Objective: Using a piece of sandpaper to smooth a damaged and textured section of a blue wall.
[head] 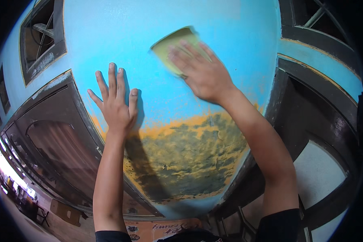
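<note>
A wall painted light blue [169,99] fills the middle of the view. Against it my right hand [202,72] presses a sheet of yellowish-green sandpaper [166,48], blurred by motion, its upper corners standing past my fingers. My left hand [115,99] lies with fingers spread on the blue paint, lower and to the left, holding nothing. Below both hands is a rough patch of worn, peeling surface [187,157], dark and yellow-orange, with orange scuffs along its upper border. A small dark hole [235,70] shows in the wall right of my right hand.
To the left stands a dark wooden door [54,145] with a curtain behind its pane, under a framed window opening [42,33]. A dark door with a pale panel [320,172] is on the right. On the floor lie a printed orange sheet [157,227] and a brown box [65,211].
</note>
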A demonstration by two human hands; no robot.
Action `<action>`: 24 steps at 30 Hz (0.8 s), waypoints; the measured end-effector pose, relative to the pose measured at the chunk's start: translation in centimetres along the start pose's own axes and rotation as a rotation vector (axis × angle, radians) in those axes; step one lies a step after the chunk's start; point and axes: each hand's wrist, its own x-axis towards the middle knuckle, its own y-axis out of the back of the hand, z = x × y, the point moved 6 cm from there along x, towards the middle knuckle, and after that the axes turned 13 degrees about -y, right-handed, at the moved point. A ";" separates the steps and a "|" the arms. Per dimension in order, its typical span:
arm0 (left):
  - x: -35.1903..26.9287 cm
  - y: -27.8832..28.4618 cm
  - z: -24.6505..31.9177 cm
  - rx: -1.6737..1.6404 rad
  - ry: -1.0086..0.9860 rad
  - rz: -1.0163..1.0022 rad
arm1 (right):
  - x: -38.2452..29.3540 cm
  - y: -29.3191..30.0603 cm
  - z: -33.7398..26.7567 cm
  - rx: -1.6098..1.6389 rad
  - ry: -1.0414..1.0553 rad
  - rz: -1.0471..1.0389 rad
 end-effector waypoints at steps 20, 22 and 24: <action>10.0 -1.7 10.5 -0.055 -0.198 -0.048 | -4.0 1.1 6.0 0.017 -0.064 -0.052; 10.6 -1.9 11.5 -0.059 -0.196 -0.033 | -3.8 2.1 9.7 -0.009 -0.208 0.036; 10.4 -2.2 11.8 -0.068 -0.188 -0.014 | -4.4 3.2 13.4 0.014 -0.414 0.231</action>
